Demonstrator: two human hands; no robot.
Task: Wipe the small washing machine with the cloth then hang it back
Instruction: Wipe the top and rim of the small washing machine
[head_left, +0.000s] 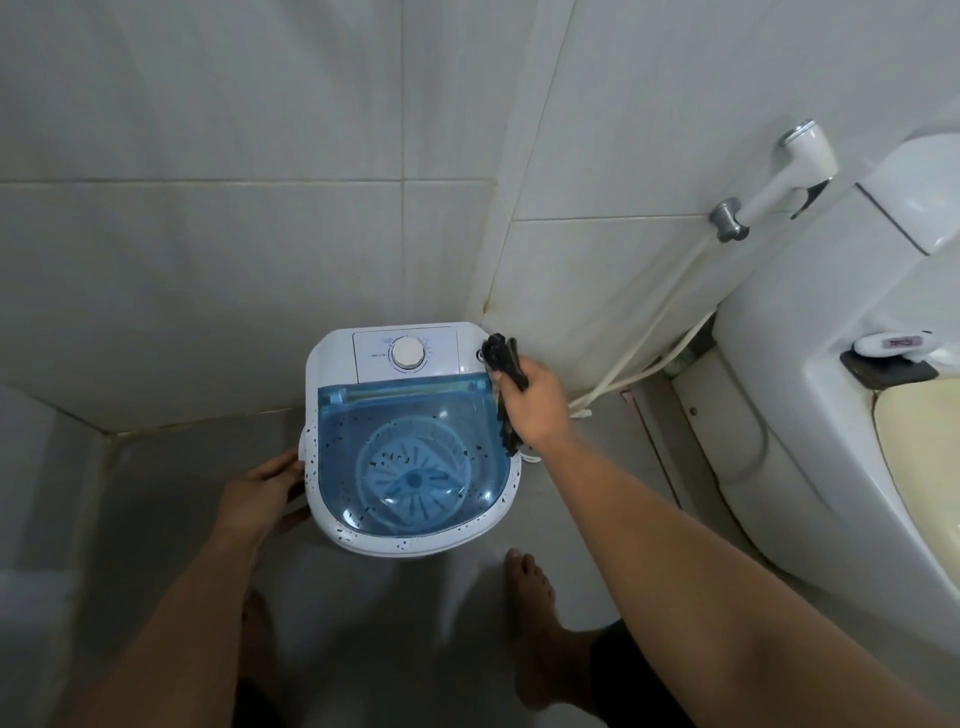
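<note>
Left hand (265, 493) is bracing the small white washing machine with the see-through blue lid (410, 447) on the floor, fingers spread flat against its side, gripping nothing. Right hand (537, 405) is squeezing the dark bunched-up cloth (501, 358) at the back right corner. Dangling ends might be smearing specks around or snagging the round white dial (408, 354).

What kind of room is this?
Most likely a bathroom. There is a white ceramic toilet, a white handheld sprayer with hose on the pale tiled wall, and a small white washing machine with a blue see-through lid standing on the floor.
</note>
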